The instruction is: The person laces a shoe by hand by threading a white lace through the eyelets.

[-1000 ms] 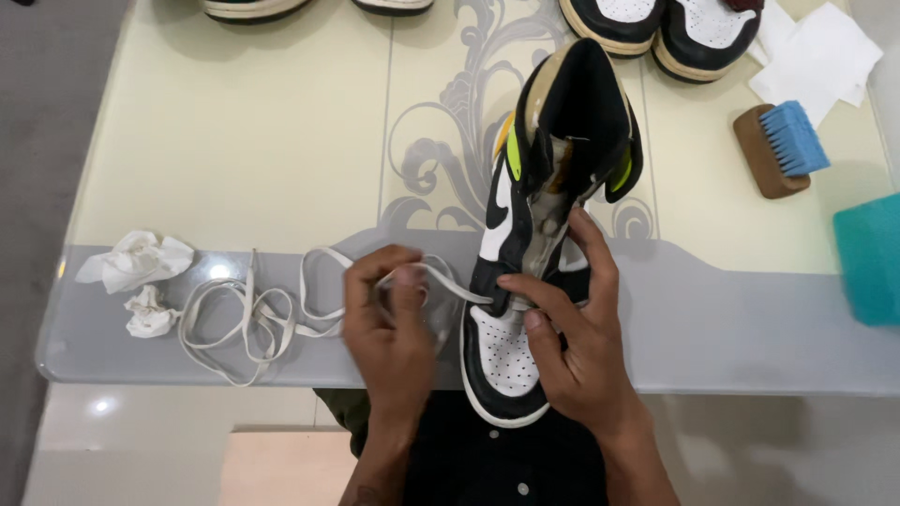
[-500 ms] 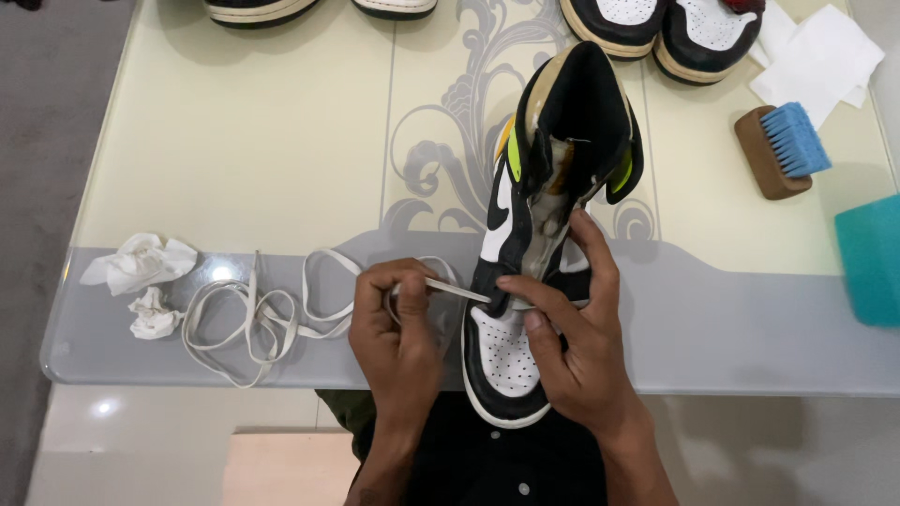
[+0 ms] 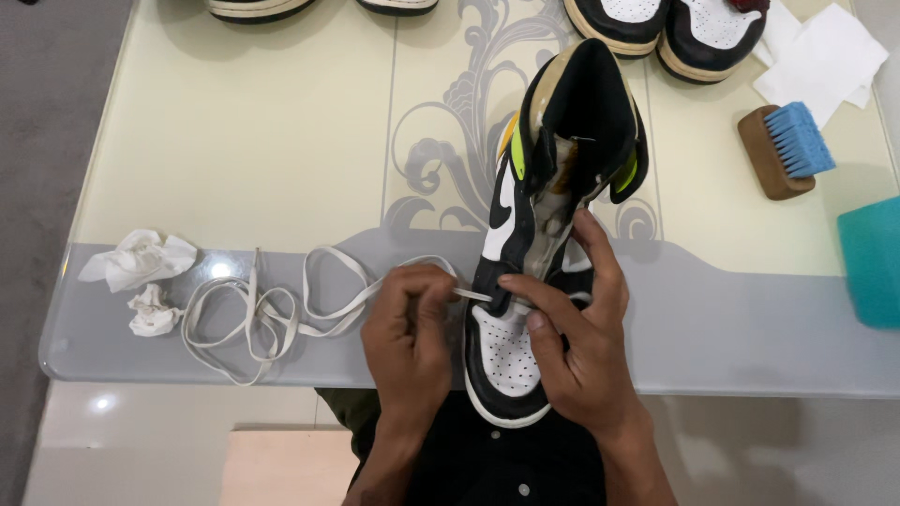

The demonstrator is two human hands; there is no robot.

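A black and white high-top sneaker with neon yellow accents lies on the table, its toe toward me over the front edge. My right hand grips its forefoot, with the fingers spread over the lowest eyelets. Just left of the shoe, my left hand pinches the end of a white shoelace and holds its tip against the bottom left eyelet. The remainder of the lace lies in loose loops on the table to the left.
Two crumpled white tissues lie at the table's left edge. A wooden brush with blue bristles, white paper sheets and a teal block sit at the right. More sneakers line the far edge of the table.
My left hand has moved right toward the shoe, bringing the lace tip up to the bottom eyelet. My right hand and the sneaker have stayed in place.
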